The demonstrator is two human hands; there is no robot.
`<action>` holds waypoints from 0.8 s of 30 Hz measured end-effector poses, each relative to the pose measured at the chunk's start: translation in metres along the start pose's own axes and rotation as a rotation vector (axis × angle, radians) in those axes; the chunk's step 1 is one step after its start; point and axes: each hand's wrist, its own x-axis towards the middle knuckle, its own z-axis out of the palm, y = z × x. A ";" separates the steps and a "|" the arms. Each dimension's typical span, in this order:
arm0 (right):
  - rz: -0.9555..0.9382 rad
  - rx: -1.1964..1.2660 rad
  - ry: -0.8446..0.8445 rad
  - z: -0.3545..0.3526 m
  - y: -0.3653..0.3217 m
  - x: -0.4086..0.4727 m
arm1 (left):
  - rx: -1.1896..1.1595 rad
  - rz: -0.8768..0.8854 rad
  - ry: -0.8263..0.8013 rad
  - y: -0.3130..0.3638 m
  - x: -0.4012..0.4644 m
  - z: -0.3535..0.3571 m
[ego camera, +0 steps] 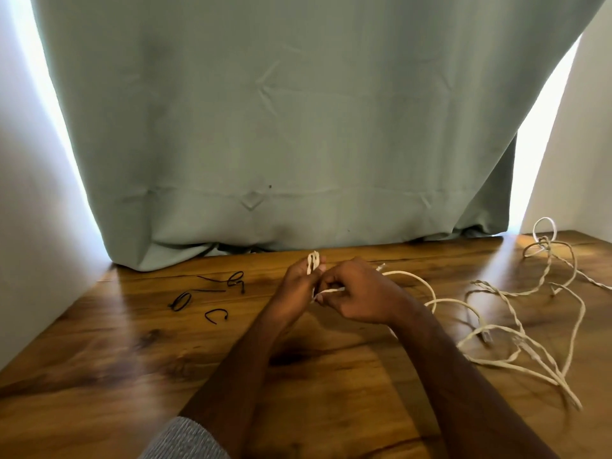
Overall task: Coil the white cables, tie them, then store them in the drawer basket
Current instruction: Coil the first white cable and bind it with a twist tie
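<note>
My left hand [298,283] grips a small folded bundle of white cable [313,261], whose loops stick up above the fingers. Close beside it, my right hand [357,293] pinches the same cable's running strand near the bundle. That strand [427,286] arcs away to the right over the wooden table [132,352]. More white cables [516,339] lie loose and tangled on the table's right side, with a knotted loop [543,240] at the far right corner. Several black ties [212,293] lie on the table to the left of my hands. No drawer basket is in view.
A grey-green curtain [298,127] hangs behind the table and reaches its back edge. White walls close in on both sides. Bright light comes through the gaps beside the curtain.
</note>
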 end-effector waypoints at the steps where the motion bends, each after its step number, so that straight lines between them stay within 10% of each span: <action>1: -0.020 0.035 0.014 -0.003 0.000 -0.001 | 0.059 0.022 -0.040 -0.002 -0.002 0.001; 14: 0.029 0.194 0.173 -0.012 0.016 -0.006 | -0.095 -0.162 -0.454 0.001 -0.015 -0.021; 24: -0.054 0.060 0.202 -0.009 0.021 -0.005 | -0.049 -0.226 -0.468 0.002 -0.012 -0.020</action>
